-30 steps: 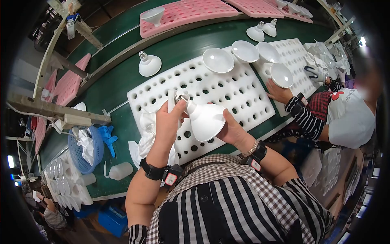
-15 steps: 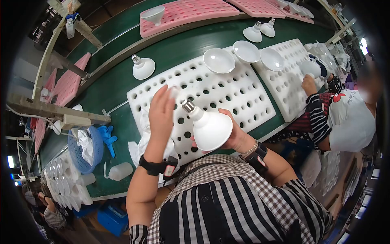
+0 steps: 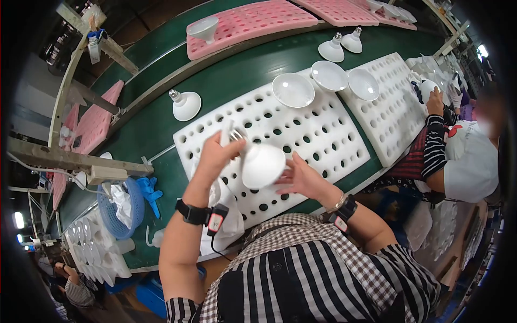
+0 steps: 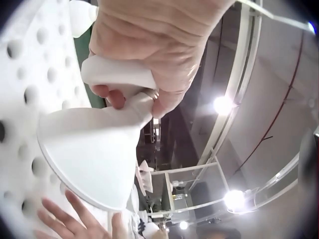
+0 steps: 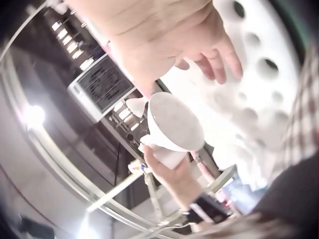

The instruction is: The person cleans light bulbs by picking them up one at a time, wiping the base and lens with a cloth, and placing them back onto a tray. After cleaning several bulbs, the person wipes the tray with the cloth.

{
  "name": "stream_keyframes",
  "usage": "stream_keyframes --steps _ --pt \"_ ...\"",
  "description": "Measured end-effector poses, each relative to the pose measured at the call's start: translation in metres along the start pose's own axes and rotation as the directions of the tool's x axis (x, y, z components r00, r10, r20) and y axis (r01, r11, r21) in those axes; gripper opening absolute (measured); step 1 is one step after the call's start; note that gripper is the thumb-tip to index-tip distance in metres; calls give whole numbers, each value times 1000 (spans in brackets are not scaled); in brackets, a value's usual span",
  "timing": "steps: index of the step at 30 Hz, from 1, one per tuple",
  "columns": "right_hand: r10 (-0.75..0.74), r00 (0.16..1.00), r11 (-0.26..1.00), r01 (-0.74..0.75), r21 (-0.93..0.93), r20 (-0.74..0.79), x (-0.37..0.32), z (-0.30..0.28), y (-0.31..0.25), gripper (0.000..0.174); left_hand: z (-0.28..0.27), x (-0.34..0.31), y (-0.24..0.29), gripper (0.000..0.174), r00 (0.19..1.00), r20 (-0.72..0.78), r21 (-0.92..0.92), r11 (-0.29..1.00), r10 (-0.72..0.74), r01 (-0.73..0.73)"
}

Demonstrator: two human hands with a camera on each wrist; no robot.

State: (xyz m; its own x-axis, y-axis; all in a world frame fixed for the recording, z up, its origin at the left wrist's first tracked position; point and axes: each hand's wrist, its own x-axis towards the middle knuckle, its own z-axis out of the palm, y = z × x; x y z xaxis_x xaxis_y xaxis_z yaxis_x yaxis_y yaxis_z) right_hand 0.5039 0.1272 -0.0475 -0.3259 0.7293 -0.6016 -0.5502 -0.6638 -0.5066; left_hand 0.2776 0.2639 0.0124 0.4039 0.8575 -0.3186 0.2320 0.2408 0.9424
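Observation:
My left hand (image 3: 216, 156) pinches the screw-base end of a white lamp (image 3: 264, 166), a white pad or block also held in that hand. In the left wrist view the thumb and fingers of the left hand (image 4: 144, 55) close round the neck of the lamp (image 4: 92, 149), beside the white piece (image 4: 117, 72). My right hand (image 3: 309, 180) is beside the lamp's wide rim with fingers spread. The right wrist view shows the lamp's face (image 5: 174, 122) a little apart from the right hand (image 5: 169, 45). Both are above the white holed foam board (image 3: 344, 141).
Two lamps (image 3: 293, 90) (image 3: 328, 76) rest face up at the board's far edge; another lamp (image 3: 186, 105) stands on the green table. A blue basket (image 3: 134, 215), blue glove (image 3: 149, 195) and bottle lie left. At right, a person handles a lamp beside a second foam board (image 3: 385, 102).
The right hand has let go of the lamp and spread its fingers. The left hand has moved back to the screw base and holds it. The neighbour's hands have moved away rightward.

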Motion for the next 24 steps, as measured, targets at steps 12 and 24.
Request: stream_keyframes --steps 12,24 --pt "-606 753 -353 32 -935 255 -73 -42 13 50 -118 186 -39 32 779 -587 95 975 219 -203" --pt "-631 716 -277 154 -948 300 -71 -65 46 51 -93 157 -10 50 795 -249 856 510 553 -87"
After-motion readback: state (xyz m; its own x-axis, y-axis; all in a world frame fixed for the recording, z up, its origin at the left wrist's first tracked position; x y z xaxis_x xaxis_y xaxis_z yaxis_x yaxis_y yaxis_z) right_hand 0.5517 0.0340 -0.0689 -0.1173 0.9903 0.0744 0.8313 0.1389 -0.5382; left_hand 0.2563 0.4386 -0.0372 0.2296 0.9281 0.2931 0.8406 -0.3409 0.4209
